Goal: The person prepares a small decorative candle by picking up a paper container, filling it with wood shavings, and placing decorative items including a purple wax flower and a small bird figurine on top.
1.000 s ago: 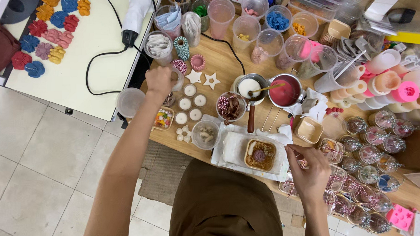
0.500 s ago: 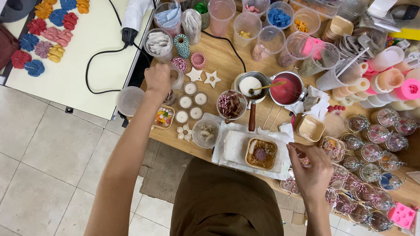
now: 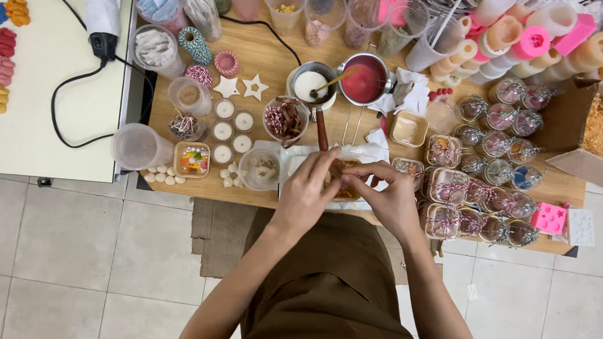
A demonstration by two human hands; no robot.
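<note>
Head view showing left hand and right hand pinching together, fingertips closed, over small amber-filled square candle dish resting on white paper at wooden counter edge, calling for gentle, steady, centred placing.

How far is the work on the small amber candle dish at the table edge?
Done: many wrapped jars stand finished at the right. In hand: left hand and right hand meet over the amber dish on white paper. Left: red wax pot is full; this dish is unwrapped.
</note>
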